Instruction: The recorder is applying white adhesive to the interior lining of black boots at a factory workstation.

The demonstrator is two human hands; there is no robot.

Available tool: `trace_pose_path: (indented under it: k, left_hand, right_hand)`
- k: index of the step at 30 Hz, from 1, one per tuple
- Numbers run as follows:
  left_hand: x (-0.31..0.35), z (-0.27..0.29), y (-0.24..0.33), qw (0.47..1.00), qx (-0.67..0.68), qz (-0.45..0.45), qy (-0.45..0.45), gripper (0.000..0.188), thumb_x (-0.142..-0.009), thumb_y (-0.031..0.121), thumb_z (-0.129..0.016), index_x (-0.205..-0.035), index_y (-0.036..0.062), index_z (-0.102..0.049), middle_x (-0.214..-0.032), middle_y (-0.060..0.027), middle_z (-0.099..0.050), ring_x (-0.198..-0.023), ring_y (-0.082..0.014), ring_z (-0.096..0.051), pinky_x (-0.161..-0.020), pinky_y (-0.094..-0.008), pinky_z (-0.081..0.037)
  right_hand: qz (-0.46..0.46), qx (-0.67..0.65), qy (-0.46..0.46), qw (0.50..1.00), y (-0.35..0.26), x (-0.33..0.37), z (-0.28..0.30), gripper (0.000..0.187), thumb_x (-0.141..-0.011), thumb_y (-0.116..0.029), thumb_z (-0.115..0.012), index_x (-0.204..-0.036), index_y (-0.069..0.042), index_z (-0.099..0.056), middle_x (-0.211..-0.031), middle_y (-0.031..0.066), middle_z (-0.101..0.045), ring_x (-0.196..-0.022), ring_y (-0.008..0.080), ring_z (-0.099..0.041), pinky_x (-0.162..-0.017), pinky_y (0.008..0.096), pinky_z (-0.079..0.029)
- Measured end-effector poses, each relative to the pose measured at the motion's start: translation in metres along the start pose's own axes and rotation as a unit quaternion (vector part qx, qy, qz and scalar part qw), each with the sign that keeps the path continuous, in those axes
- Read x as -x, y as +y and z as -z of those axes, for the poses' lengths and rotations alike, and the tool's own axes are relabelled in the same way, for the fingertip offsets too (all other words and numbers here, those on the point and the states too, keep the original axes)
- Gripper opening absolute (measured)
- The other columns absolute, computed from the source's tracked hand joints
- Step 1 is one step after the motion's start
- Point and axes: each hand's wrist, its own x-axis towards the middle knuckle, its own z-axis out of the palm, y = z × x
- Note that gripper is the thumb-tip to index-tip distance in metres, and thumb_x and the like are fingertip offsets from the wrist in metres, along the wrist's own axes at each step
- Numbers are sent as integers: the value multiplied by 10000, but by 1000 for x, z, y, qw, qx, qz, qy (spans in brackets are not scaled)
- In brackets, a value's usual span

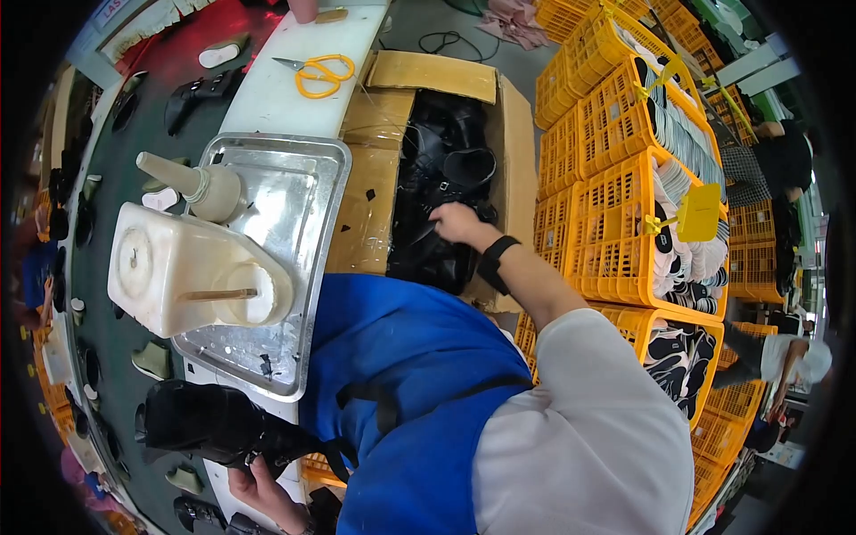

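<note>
Head view: your right hand (455, 223) grips a black boot piece (437, 192) inside the cardboard box (499, 134); lift cleanly. Left hand (259, 486) holds a black boot (201, 419) near the counter (276, 98); keep it steady.

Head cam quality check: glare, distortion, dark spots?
Head view: strong fisheye bend, the yellow crates curve toward a black vignetted rim; glare on the metal tray; black items inside the cardboard box lose detail around the right hand; left hand near the bottom edge, holding a black shoe, reasonably sharp.
</note>
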Motion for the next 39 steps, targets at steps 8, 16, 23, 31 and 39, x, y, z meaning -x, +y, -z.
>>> trace_pose_path:
  k: [8,16,23,31,39]
  left_hand:
    - [1,0,-2,999,-5,30,15,208,-821,50,-563,-995,-64,-576,-868,-77,-617,-779,-111,-558,-727,-228,-431]
    - [5,-14,6,998,2,56,14,193,-808,25,-564,-976,-69,-578,-849,-74,-621,-773,-103,-552,-717,-213,-423]
    - [3,-9,5,999,-33,37,2,232,-859,118,-563,-1018,-51,-565,-850,-38,-608,-757,-74,-528,-684,-195,-413]
    - [0,-7,1,999,54,5,3,215,-853,117,-562,-1001,-39,-572,-848,-25,-605,-752,-73,-523,-688,-198,-405]
    - [-8,4,-2,974,173,-12,-145,251,-742,51,-596,-968,-59,-594,-892,-65,-638,-815,-110,-576,-763,-244,-437]
  right_hand:
    - [-80,137,154,975,46,-27,88,518,-665,-57,-621,-1149,-176,-477,-1135,115,-504,-1031,307,-503,-821,416,-440]
    - [22,236,-82,968,51,-71,88,439,-721,-25,-525,-1121,-188,-596,-1001,103,-629,-971,270,-580,-839,397,-440]
    - [121,186,-70,973,46,-45,116,312,-698,-65,-544,-990,-103,-648,-918,132,-638,-901,300,-594,-806,386,-473]
    - [92,-92,30,991,24,87,257,377,-643,72,-456,-985,8,-601,-879,125,-639,-858,206,-605,-797,280,-450]
    - [206,-251,66,943,-64,157,311,256,-698,70,-500,-926,38,-613,-873,70,-642,-829,145,-593,-765,249,-452]
